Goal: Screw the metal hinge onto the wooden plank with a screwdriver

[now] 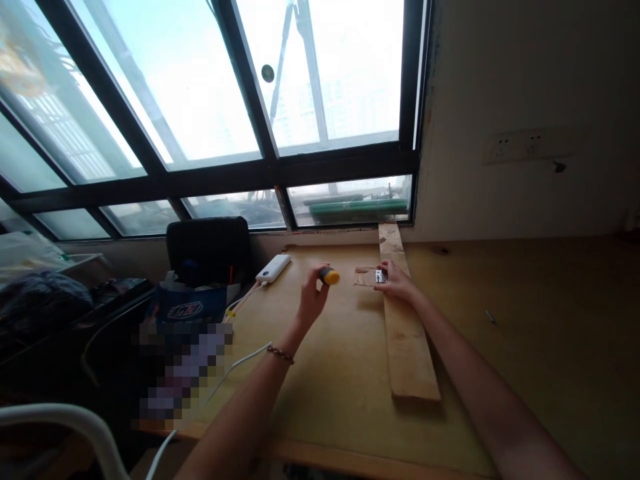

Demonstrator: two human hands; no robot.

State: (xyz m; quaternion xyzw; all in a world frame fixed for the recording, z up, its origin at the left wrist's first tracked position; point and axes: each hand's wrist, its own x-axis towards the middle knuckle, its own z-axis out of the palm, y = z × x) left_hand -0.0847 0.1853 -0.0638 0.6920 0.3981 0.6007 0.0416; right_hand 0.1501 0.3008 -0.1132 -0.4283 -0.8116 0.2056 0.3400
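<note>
My left hand (314, 293) is raised above the table, its fingers closed round a dark handle with a yellow end (331, 276). The handle looks like a screwdriver's, but no shaft shows. A short gap to the right, my right hand (399, 283) pinches a small flat see-through or brownish piece (365, 277). A shiny metal plate (381, 275), perhaps a hinge, sits at the pinched end of that piece. Beneath the right hand, a long wooden board (410, 353) lies on the table (330, 387), reaching back towards the window.
A white power bank (273, 268) with a white cable lies at the table's left edge. A small screw-like metal piece (491, 317) rests on the right. Beyond the left edge stand a black chair (207, 243) and a blue bag (187, 310). Wall sockets (520, 143) are at right.
</note>
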